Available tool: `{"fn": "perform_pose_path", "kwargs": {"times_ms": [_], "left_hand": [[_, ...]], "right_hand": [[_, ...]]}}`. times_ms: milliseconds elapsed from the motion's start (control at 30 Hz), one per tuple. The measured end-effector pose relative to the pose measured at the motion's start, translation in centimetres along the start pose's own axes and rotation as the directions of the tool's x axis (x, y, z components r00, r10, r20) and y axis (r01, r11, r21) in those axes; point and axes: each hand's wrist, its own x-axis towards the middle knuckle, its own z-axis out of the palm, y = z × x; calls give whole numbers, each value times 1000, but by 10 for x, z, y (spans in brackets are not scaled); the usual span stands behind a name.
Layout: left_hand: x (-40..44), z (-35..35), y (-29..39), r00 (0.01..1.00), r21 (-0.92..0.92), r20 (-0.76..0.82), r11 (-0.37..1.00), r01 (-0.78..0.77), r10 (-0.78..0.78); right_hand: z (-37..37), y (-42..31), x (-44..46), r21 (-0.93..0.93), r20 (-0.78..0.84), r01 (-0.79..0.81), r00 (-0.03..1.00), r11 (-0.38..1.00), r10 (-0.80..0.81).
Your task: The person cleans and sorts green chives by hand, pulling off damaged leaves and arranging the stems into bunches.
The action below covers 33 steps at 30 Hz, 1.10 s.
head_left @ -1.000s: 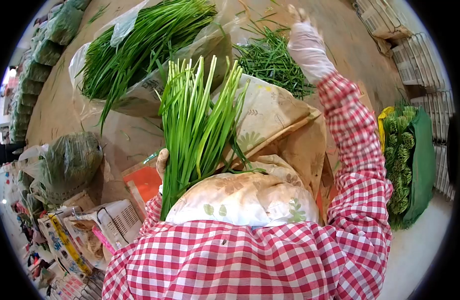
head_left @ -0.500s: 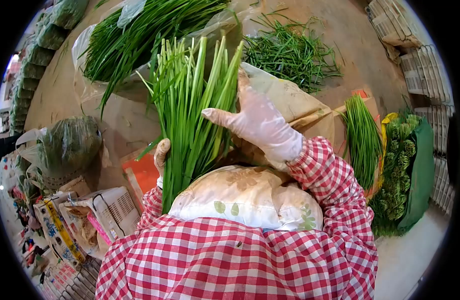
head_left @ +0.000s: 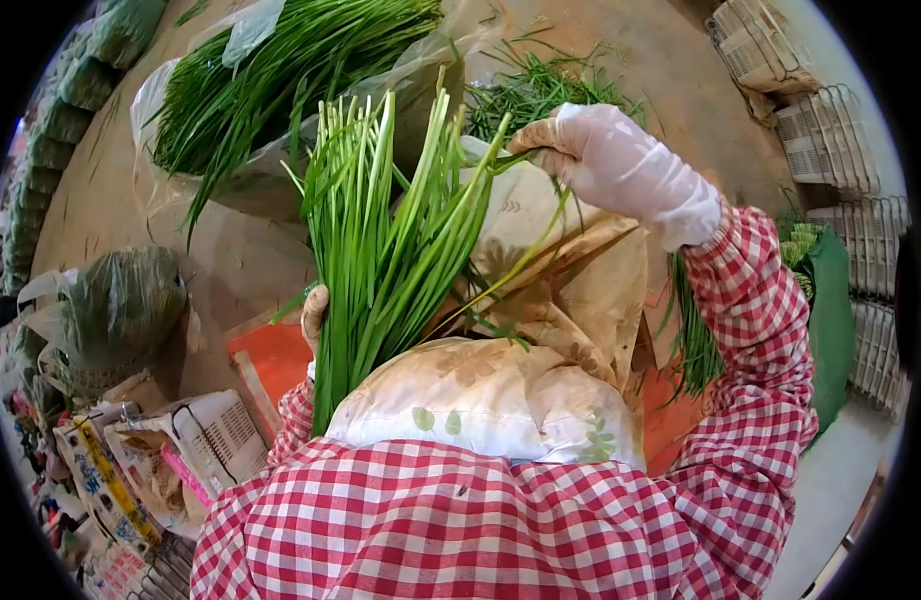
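**Green stalks between two gloved hands**

At the far left, bulging plastic-wrapped packs (head_left: 56, 145) line up in a row. Nearer sits a rounded bag (head_left: 126, 305) of creased, glossy film, with angular slatted crates (head_left: 221, 440) below it. A flat orange panel (head_left: 266, 350) lies beside them; beyond it, a thick heap of long, dark-green blades (head_left: 281, 110) spills from clear, crinkled plastic (head_left: 153, 95).

The left hand (head_left: 314, 318) has its grip clamped on the bundle of stalks (head_left: 386, 260) — only the thumb side shows, the rest being hidden. Smooth and slender, with pale ends pointing away from the person, the bundle rises in front of a stained, leaf-printed cloth (head_left: 461, 395). Past it lies a tangled pile of clippings (head_left: 526, 90).

The right hand (head_left: 606, 160) (its thin white glove wrinkled, its fingertips brown) has its grip pinched together on a few limp strands (head_left: 526, 268) — one yellowish — just beside the bundle. Farther right are more fine stalks (head_left: 693, 340), a green sheet (head_left: 831, 330) and stacked white crates (head_left: 831, 140).
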Motion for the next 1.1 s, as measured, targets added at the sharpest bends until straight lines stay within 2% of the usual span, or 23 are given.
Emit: {"fn": "perform_pose_path", "kwargs": {"times_ms": [33,133,167,267,333,400,433,467,533,567,600,633,667,700,733,767,800,833,933,967,1033,1100], "left_hand": [[-1,7,-1,1000,-8,14,1000,18,-17],[-4,19,2,994,41,50,995,92,-94],[-4,19,4,991,74,60,990,119,-123],[-4,16,9,977,157,80,970,184,-198],[-3,14,11,969,190,85,958,213,-232],[-2,9,13,963,224,91,947,229,-254],[-2,8,15,959,238,98,941,238,-267],[-5,7,16,955,251,103,936,247,-280],[-2,0,19,945,278,112,922,268,-308],[1,-5,20,940,293,117,916,275,-319],[0,-7,21,936,304,124,910,281,-330],[-1,-9,22,930,318,131,903,289,-344],[-1,-10,24,925,329,138,897,295,-355],[-3,-9,25,919,339,148,892,300,-365],[-2,-11,24,915,345,151,887,306,-375],[-3,-14,24,911,350,154,883,313,-383],[-3,-16,23,908,359,156,879,314,-389],[-3,-17,23,904,368,159,873,319,-397],[-3,-16,24,892,392,171,860,328,-418],[-4,-15,25,890,395,175,858,328,-421],[-5,-15,27,890,403,184,858,319,-417],[-7,-15,28,888,412,190,855,316,-419]], "right_hand": [[-3,9,2,-116,-15,102,994,988,-104],[-12,25,4,-236,67,129,991,963,-117],[-13,33,5,-225,62,178,984,958,-168],[-24,66,8,-223,45,85,996,971,-76],[-34,84,6,-235,19,82,997,968,-80],[-38,100,4,-312,-46,21,998,950,-37],[-42,109,5,-312,-97,76,989,947,-111],[-47,119,6,-313,-99,77,989,946,-114],[-59,135,7,-361,-273,20,954,932,-126],[-59,149,7,-462,-351,-144,936,875,-31],[-51,152,10,-465,-352,-138,935,874,-40],[-44,143,17,-448,-418,-483,857,752,301],[-45,133,17,-204,-247,-638,767,743,592],[-47,112,21,-35,-45,-812,584,583,810],[-41,96,19,101,181,-691,720,716,670],[-35,79,17,300,392,-592,791,748,469],[-21,58,19,475,423,-563,820,676,385],[4,55,18,541,325,-494,869,681,372],[18,23,19,609,123,-405,898,682,423],[14,19,16,608,124,-405,898,683,423],[7,20,13,565,-126,-242,919,789,372],[-15,35,13,515,-385,-90,864,852,324]]}}
